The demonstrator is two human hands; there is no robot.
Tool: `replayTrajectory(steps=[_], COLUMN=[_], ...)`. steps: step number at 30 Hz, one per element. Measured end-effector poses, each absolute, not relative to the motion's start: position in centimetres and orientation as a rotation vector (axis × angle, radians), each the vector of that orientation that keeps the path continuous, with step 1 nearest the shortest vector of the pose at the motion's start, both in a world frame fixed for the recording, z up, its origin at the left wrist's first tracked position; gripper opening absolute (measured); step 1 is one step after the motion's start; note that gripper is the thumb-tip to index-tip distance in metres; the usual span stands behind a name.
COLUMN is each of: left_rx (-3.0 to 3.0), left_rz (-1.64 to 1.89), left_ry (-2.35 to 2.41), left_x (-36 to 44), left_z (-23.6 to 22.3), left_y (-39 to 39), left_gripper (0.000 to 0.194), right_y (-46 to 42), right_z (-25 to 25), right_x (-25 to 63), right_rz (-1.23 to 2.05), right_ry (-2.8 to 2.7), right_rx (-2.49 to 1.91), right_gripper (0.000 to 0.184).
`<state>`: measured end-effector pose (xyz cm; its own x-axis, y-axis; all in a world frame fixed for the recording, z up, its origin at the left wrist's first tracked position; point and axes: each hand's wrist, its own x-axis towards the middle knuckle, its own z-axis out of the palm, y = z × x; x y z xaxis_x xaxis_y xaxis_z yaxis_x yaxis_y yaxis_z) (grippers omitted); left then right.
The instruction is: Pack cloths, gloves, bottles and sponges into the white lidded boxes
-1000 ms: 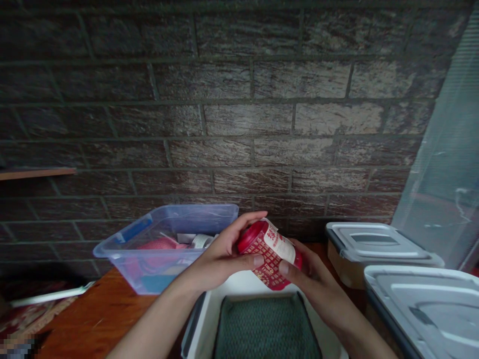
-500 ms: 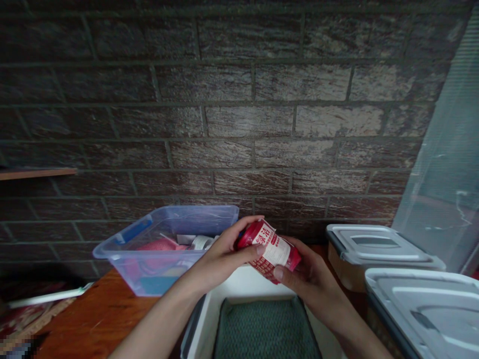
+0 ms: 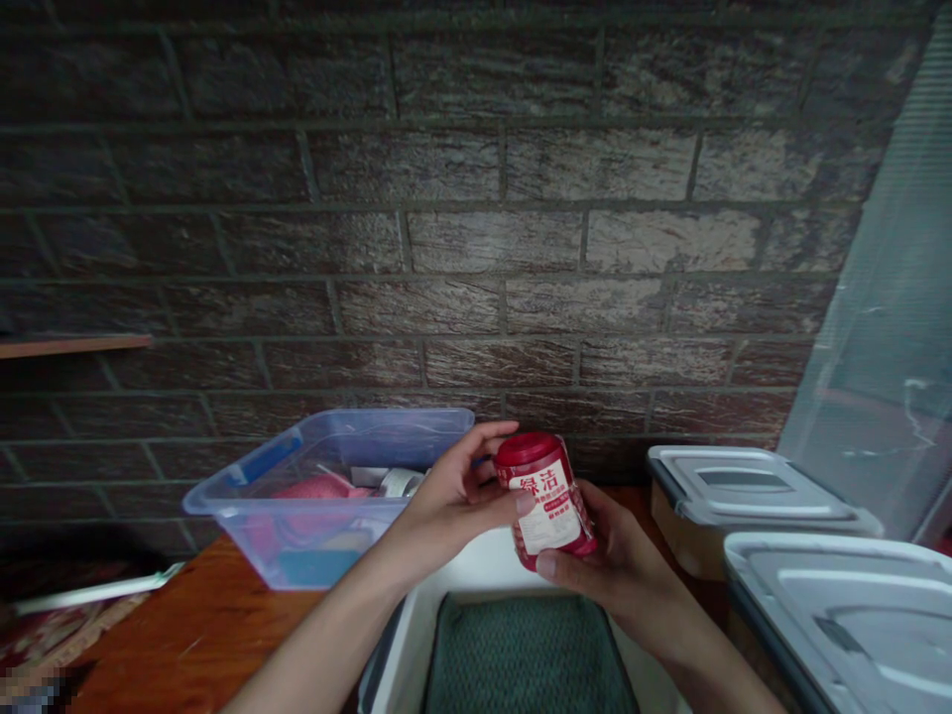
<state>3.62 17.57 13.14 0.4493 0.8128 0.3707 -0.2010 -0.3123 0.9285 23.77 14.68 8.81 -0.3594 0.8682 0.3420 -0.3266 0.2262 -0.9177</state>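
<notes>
Both my hands hold a red canister [image 3: 546,499] with a red lid and a white label, nearly upright, above a white bin [image 3: 476,570]. My left hand [image 3: 453,506] wraps its upper left side, thumb across the front. My right hand [image 3: 617,560] cups it from below and behind. A dark green cloth [image 3: 525,654] lies inside the white bin under the canister.
A clear blue-tinted plastic tub [image 3: 327,486] with pink and white items stands at the left on a wooden table [image 3: 185,625]. Two grey-lidded containers [image 3: 751,491] [image 3: 855,605] sit at the right. A brick wall [image 3: 476,218] rises close behind.
The canister has been turned from lying tilted with its lid to the left to nearly upright, its white label now facing me. Both hands stayed on it.
</notes>
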Motion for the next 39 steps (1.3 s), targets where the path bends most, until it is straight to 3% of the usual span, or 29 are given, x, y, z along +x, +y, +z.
replayTrajectory(steps=[5, 9, 14, 18, 27, 39], left_rx=[1.612, 1.628, 1.892, 2.139, 2.433, 2.504], left_rz=[1.096, 1.107, 1.17, 1.211, 1.173, 1.122], left_ry=[0.551, 0.561, 0.671, 0.75, 0.786, 0.733], left_x=[4.1, 4.2, 4.5, 4.6, 4.4, 4.4], left_z=[12.7, 12.8, 13.2, 13.2, 13.3, 13.4], left_y=[17.2, 16.9, 15.9, 15.2, 15.1, 15.2], left_gripper=[0.071, 0.084, 0.094, 0.095, 0.085, 0.083], right_y=[14.8, 14.6, 14.6, 14.8, 14.8, 14.9], right_z=[8.6, 8.9, 8.6, 8.1, 8.5, 8.4], right_x=[23.9, 24.2, 24.4, 24.3, 24.2, 23.9], right_rz=[1.313, 1.336, 1.407, 1.395, 1.359, 1.284], right_ry=[-1.429, -1.473, -1.513, -1.5, -1.469, -1.45], right_rx=[-0.6, -0.597, -0.613, -0.535, -0.554, -0.52], right_gripper=[0.065, 0.067, 0.078, 0.077, 0.091, 0.089])
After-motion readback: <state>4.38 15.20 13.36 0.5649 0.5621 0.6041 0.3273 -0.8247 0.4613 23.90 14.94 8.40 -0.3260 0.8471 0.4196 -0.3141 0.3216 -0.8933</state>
